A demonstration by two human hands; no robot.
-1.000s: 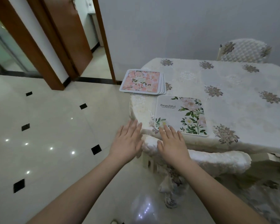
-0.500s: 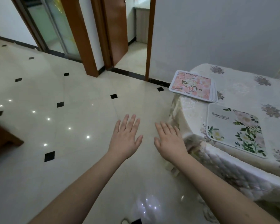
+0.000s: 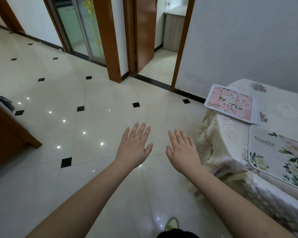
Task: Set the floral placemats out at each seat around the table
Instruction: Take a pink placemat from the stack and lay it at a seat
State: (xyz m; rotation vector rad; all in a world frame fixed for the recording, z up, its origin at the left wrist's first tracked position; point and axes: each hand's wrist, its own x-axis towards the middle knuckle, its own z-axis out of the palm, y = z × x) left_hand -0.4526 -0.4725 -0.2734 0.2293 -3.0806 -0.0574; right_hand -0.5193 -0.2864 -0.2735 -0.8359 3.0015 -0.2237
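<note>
Both the left hand [image 3: 133,148] and right hand [image 3: 182,152] hang flat and empty over the floor, while the pink placemat stack [image 3: 230,104] overhanging the tabletop [image 3: 279,103] corner looks thin, light and bendy, easiest pinched at that free edge.

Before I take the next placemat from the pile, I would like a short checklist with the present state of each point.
1. Left hand free: ok, fingers straight, holding nothing.
2. Right hand free: ok, fingers straight, holding nothing.
3. Pile of pink placemats available: ok, it lies on the table corner, its near-left corner overhanging the edge; several edges show beneath the top one.
4. One seat already set: ok, the green-leaf placemat lies flat by the table edge.
5. Hands near the pile: not ok, both hover over the floor, left of the table.
6. Other seats free for mats: cannot tell, most of the table is out of view.
</note>
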